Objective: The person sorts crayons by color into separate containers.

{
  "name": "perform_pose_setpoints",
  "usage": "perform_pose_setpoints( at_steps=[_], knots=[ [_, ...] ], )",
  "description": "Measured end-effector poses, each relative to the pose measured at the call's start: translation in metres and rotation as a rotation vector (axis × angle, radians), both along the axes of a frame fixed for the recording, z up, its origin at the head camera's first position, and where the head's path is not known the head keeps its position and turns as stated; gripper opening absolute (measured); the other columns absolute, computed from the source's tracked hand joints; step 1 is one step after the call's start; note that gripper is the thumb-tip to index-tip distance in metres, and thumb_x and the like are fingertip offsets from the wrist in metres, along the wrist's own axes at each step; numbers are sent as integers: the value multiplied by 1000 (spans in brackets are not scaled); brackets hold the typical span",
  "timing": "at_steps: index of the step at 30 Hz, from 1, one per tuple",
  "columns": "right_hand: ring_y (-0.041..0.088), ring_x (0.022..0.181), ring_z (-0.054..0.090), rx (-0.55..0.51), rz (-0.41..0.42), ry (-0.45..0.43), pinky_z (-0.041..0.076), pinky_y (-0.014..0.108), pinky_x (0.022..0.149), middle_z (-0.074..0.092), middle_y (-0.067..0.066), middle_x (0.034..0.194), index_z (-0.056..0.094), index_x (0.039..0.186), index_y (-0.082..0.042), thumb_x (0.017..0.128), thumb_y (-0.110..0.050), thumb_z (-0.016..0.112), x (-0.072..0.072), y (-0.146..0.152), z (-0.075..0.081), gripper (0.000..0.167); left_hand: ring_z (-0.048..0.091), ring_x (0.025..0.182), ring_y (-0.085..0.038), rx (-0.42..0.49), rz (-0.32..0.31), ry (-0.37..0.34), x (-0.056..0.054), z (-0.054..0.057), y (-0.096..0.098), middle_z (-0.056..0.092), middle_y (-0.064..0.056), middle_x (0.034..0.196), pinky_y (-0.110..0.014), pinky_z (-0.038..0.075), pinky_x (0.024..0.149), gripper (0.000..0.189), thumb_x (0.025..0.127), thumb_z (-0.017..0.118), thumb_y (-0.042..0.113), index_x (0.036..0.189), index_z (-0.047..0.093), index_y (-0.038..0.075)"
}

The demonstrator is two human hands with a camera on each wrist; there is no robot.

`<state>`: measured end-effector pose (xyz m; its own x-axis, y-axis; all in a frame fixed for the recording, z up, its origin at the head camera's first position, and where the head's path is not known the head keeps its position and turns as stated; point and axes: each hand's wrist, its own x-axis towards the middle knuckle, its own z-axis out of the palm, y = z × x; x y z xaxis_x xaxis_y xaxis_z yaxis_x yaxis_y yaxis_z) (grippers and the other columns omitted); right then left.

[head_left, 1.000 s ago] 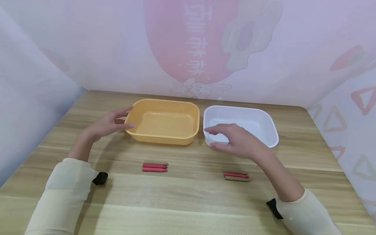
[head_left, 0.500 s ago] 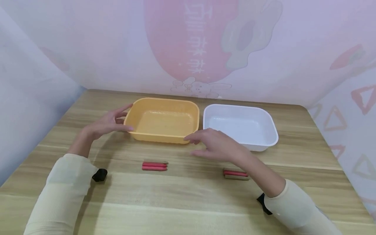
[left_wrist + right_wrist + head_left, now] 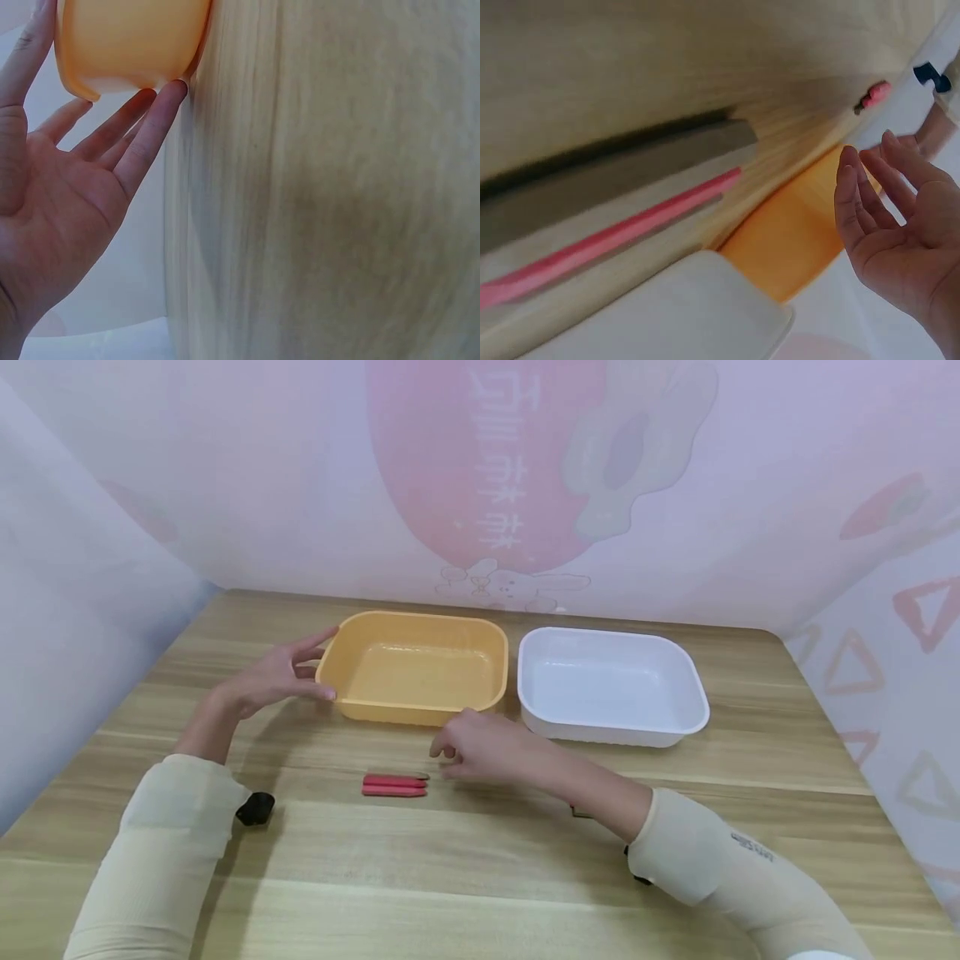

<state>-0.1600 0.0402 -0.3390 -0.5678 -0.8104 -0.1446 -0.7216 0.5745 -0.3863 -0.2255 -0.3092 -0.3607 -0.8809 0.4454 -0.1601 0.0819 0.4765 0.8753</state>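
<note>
My left hand spans the left end of an orange-yellow plastic basin. In the left wrist view its straight fingers reach up against the basin's end wall. My right hand hangs in front of that basin with its fingers loosely bent and nothing in them. Just left of those fingertips, a small row of crayons lies on the table, two red and one brownish behind. A second set lies under my right forearm, mostly hidden in the head view; the right wrist view shows a grey-brown crayon beside a red one.
A white plastic basin stands right of the orange-yellow one with a narrow gap between them. Both sit toward the back of the wood-grain table. Printed cloth walls close in the back and sides.
My right hand has swung left and lower, from over the white basin to beside the left crayons. My left hand has closed in slightly on the orange-yellow basin's end. The basins and crayons have stayed put.
</note>
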Motion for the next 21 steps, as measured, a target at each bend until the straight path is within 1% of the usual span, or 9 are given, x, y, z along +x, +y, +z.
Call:
perform_pose_setpoints(
  at_steps=[4, 7, 8, 9, 12, 14, 17, 21],
  knots=[
    [8, 85, 61, 51, 17, 18, 49, 19, 67, 72, 0, 99, 80, 113, -12, 95, -18, 78, -1, -12, -4, 19, 42, 142, -53, 0, -5, -1, 1, 1, 0, 30, -31, 162, -72, 30, 112, 109, 91, 78, 8, 168, 3, 19],
    [8, 77, 54, 72, 41, 28, 43, 18, 62, 64, -4, 85, 80, 95, -15, 93, -21, 80, -2, -20, -7, 7, 41, 142, -52, -1, -9, -3, 0, 2, 0, 30, -32, 161, -70, 31, 112, 108, 91, 77, 7, 168, 2, 17],
    [8, 75, 52, 74, 49, 29, 41, 19, 61, 61, -4, 81, 77, 88, -16, 92, -22, 81, -3, -22, -8, 9, 41, 142, -52, -2, -9, -5, 0, 2, 0, 30, -32, 161, -70, 31, 112, 108, 91, 77, 7, 168, 2, 17],
    [7, 74, 50, 82, 53, 33, 38, 20, 60, 57, -5, 78, 74, 82, -16, 92, -23, 82, -3, -24, -8, 15, 41, 142, -53, -2, -10, -6, 0, 2, 0, 30, -32, 161, -69, 32, 112, 108, 91, 77, 7, 168, 2, 17],
    [6, 71, 45, 97, 48, 38, 34, 22, 57, 49, -7, 72, 63, 69, -18, 90, -27, 83, -3, -30, -10, 31, 41, 142, -53, -6, -10, -6, 0, 2, -1, 30, -32, 161, -69, 33, 111, 108, 92, 77, 7, 168, 2, 17],
    [6, 68, 44, 106, 32, 45, 34, 22, 56, 47, -8, 69, 58, 65, -19, 91, -28, 83, -2, -34, -12, 36, 41, 142, -53, -10, -7, -7, 1, 2, -1, 30, -31, 161, -69, 33, 111, 107, 92, 77, 7, 168, 2, 18],
    [6, 65, 46, 122, 10, 56, 37, 23, 56, 49, -8, 66, 57, 63, -19, 92, -26, 82, -1, -38, -13, 39, 41, 142, -53, -14, -7, -6, 1, 1, -2, 30, -31, 161, -71, 32, 111, 108, 92, 77, 8, 168, 2, 20],
    [7, 67, 53, 135, -40, 31, 43, 24, 59, 57, -8, 69, 63, 67, -20, 93, -24, 80, 1, -42, -15, 32, 41, 142, -54, -13, -11, -7, 1, 1, 0, 30, -31, 161, -72, 32, 111, 108, 93, 77, 8, 168, 1, 21]
  ],
)
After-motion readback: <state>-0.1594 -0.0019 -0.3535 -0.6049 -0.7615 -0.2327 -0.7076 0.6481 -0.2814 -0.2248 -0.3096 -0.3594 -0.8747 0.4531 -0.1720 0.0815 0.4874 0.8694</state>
